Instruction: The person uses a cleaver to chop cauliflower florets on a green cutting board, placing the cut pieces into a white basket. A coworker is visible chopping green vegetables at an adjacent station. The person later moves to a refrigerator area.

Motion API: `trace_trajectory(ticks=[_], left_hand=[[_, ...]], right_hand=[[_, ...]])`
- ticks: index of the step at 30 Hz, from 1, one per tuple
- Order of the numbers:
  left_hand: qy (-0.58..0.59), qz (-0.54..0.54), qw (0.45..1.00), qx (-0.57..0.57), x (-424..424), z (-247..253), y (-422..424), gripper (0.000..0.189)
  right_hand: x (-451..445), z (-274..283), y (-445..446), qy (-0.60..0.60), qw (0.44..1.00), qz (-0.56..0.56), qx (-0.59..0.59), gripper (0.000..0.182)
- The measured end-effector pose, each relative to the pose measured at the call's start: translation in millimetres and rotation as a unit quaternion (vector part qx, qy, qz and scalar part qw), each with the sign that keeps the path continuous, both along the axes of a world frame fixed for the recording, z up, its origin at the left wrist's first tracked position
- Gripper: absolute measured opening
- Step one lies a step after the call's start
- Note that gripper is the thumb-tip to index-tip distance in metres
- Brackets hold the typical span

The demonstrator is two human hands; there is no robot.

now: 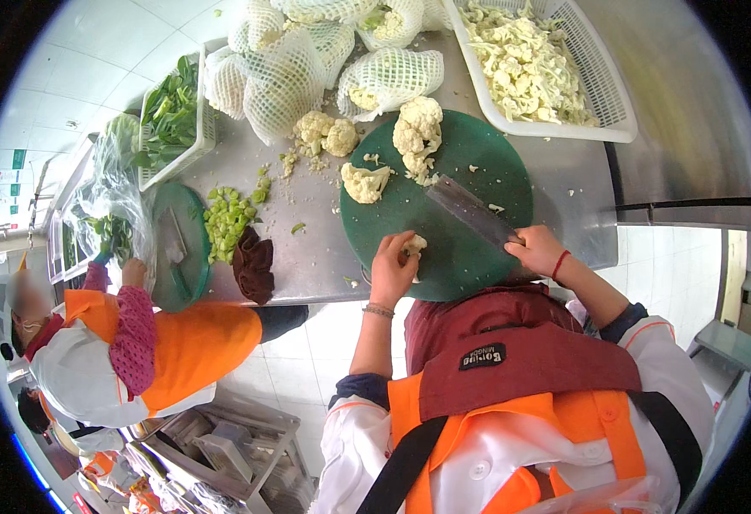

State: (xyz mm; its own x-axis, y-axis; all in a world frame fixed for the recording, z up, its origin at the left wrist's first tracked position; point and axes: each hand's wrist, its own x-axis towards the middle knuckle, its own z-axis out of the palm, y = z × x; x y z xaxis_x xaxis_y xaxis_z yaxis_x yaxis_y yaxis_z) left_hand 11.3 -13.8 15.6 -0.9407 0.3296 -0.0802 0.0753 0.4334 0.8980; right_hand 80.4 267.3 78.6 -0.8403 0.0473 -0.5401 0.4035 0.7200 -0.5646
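My left hand (pixel 393 266) holds a small cauliflower piece (pixel 416 245) over the near left part of a round green cutting board (pixel 472 270). In my right hand (pixel 535 249) is the handle of a cleaver (pixel 472 209); its blade points up and left across the board. The blade's far end lies close to a large cauliflower chunk (pixel 418 128) at the board's far edge. Another cauliflower floret (pixel 365 182) rests at the board's left, with small crumbs scattered about. More cauliflower pieces (pixel 324 133) sit on the steel table (pixel 311 225) just beyond the board.
A white basket (pixel 616 132) of cut cauliflower stands back right. Cauliflowers in foam nets (pixel 285 77) lie behind. Leftward are chopped green stems (pixel 226 218), a dark brown cloth-like item (pixel 253 265), a basket of greens (pixel 210 125), and a co-worker (pixel 183 353) beside a second green board (pixel 199 283) with a knife.
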Motion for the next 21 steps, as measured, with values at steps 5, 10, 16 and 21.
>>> trace_trajectory(ticks=[5,10,16,21], left_hand=[[-0.116,0.271,0.930,0.219,-13,-11,18,0.026],[0.001,0.296,0.955,0.003,3,-27,29,0.029],[0.014,0.255,0.965,-0.052,6,-19,34,0.032],[0.021,0.248,0.968,-0.021,2,-21,31,0.026]], right_hand=[[8,3,-1,0.048,0.999,0.010,0.013,0.031],[10,6,-13,0.039,0.998,0.045,0.030,0.030],[15,2,-29,0.065,0.993,0.057,0.084,0.028],[-8,-14,-22,-0.014,0.999,0.033,0.019,0.024]])
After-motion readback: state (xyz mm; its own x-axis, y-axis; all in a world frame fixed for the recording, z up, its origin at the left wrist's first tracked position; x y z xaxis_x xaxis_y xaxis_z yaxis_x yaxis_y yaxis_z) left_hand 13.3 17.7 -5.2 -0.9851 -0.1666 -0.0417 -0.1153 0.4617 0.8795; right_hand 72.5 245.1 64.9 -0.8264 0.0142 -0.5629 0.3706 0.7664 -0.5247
